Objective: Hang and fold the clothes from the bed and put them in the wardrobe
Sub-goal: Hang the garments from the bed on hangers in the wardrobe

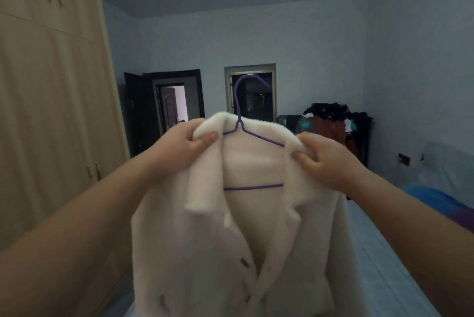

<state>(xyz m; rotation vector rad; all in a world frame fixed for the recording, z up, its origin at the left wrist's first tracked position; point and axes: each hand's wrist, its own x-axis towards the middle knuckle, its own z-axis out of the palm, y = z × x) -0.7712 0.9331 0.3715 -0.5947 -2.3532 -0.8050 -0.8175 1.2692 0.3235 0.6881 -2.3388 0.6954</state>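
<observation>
A white fluffy coat [230, 239] with a wide collar and dark buttons hangs in front of me on a purple wire hanger [239, 111], whose hook sticks up above the collar. My left hand [184, 144] pinches the coat's left shoulder at the collar. My right hand [331, 160] grips the right shoulder. Both hold the coat up at chest height. The tall beige wardrobe [51, 111] stands at my left with its doors closed. The bed [379, 252] with a pale blue sheet runs along my right.
A blue and purple bundle [441, 201] lies on the bed near a pillow [448, 170]. Dark clothes are heaped on a rack [336, 121] by the far wall. An open dark door [164, 109] and a second doorway [251, 91] are straight ahead.
</observation>
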